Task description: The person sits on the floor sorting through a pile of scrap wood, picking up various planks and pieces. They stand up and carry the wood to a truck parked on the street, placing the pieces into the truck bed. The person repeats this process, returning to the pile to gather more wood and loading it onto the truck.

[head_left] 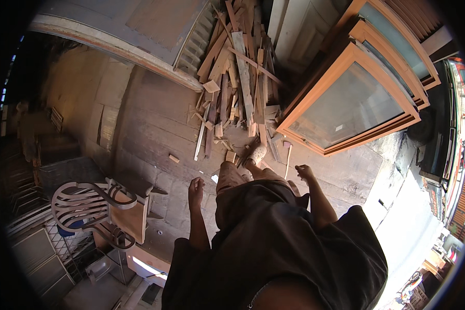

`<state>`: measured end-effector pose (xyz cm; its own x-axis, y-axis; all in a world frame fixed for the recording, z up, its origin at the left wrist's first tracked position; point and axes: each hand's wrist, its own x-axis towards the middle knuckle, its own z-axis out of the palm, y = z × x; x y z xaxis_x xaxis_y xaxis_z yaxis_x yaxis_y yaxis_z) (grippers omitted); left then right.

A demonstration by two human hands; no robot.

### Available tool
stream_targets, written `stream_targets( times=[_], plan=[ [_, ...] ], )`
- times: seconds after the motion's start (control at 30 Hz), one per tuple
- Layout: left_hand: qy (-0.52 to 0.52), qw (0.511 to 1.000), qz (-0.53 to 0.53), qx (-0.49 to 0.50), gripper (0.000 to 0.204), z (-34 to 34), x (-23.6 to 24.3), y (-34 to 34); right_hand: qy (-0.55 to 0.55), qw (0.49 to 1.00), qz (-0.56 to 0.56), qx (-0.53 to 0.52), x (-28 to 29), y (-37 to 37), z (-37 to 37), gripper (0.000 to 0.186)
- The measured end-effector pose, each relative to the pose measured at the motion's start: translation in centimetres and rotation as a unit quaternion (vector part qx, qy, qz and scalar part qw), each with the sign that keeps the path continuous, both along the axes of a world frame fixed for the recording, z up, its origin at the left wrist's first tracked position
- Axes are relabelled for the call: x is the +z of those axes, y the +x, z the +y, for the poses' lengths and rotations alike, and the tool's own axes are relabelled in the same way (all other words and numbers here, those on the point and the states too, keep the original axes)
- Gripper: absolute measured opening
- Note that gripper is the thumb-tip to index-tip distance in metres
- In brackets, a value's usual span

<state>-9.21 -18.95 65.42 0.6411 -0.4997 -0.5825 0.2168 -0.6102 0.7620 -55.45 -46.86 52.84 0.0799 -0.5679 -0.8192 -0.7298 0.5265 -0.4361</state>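
Note:
My left hand (195, 190) hangs beside my left thigh, its fingers loose and a little bent. I see nothing held in it. On the other side, my right hand (305, 173) is out from my hip, fingers slightly curled and apart, with no object in them. Neither hand touches anything. Ahead of my feet lies a heap of wood scraps (237, 67), with long boards, sticks and short offcuts. One slip-on shoe (257, 153) shows at the near end of the heap. Closest to my right hand is a thin wooden stick (288, 161) on the floor.
Several wood-framed glass windows (351, 106) lean together at the far right. A curved-back wooden chair (88, 206) stands at the left. A small wood block (174, 158) lies on the floor (155, 119). A raised ledge (113, 46) runs along the far left. Sunlit pavement (403, 222) is at right.

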Motion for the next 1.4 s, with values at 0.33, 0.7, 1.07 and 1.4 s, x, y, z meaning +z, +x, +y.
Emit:
stream_targets(
  times=[0.33, 0.7, 1.07, 1.4],
  plan=[
    [0.042, 0.990, -0.050, -0.126, 0.045, -17.7, 5.1, 12.0, -0.177, 0.981, -0.077, 0.008, 3.1, 17.9, -11.6, 0.051],
    [0.072, 0.970, 0.035, -0.229, 0.041, -35.6, -11.2, 20.4, -0.129, 0.989, 0.065, 0.032, -3.7, 26.6, -27.0, 0.038],
    [-0.005, 0.929, -0.056, -0.366, 0.035, -52.8, -49.5, 16.0, -0.501, 0.799, 0.216, 0.254, -43.8, 32.0, -52.1, 0.059],
    [0.039, 0.952, 0.011, -0.303, 0.029, -45.9, -49.9, 12.2, -0.418, 0.868, 0.080, 0.256, -33.5, 36.5, -53.8, 0.034]
  ],
)
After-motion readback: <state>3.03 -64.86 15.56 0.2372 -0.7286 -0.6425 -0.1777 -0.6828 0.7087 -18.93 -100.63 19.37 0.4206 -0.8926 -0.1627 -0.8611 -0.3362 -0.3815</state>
